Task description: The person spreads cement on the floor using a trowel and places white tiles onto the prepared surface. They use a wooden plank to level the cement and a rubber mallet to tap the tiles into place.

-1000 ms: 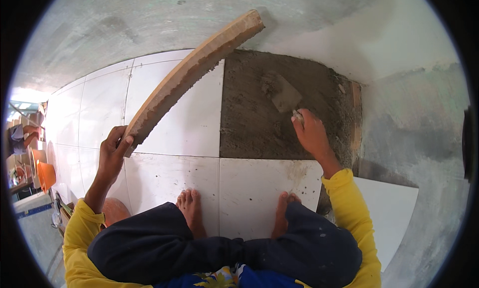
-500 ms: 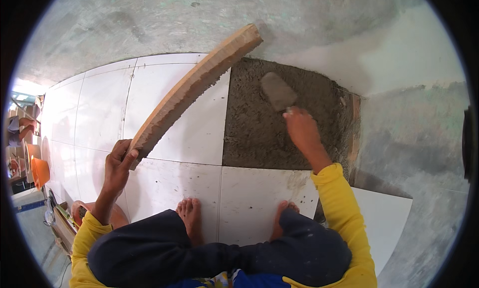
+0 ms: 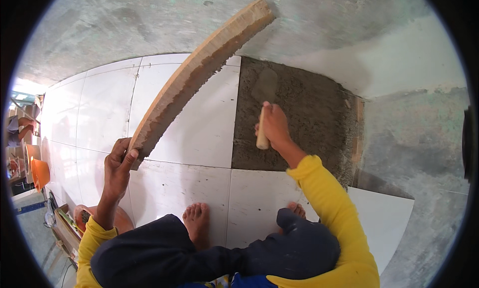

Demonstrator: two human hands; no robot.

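My left hand [image 3: 118, 163] grips the lower end of a long wooden board [image 3: 187, 81], held slanting up to the right. Wet mortar coats the board's right side, and its far end reaches the grey wall. In my right hand [image 3: 277, 127] is a trowel [image 3: 265, 86], its pale wooden handle sticking out below the fist. The trowel's mortar-smeared blade lies over the bed of grey mortar [image 3: 312, 118], which fills a square gap between the white tiles and the wall. Whether the blade presses into the mortar, I cannot tell.
White floor tiles [image 3: 189, 188] with mortar specks lie under my feet. A loose white tile [image 3: 381, 223] rests at the right. An orange bucket [image 3: 40, 173] and a reddish basin [image 3: 122, 219] stand at the left. Another person's arm [image 3: 26, 131] shows at the far left.
My right hand has moved left with the trowel, whose blade now points straight away from me and whose handle shows. The board's far end sits higher up against the wall.
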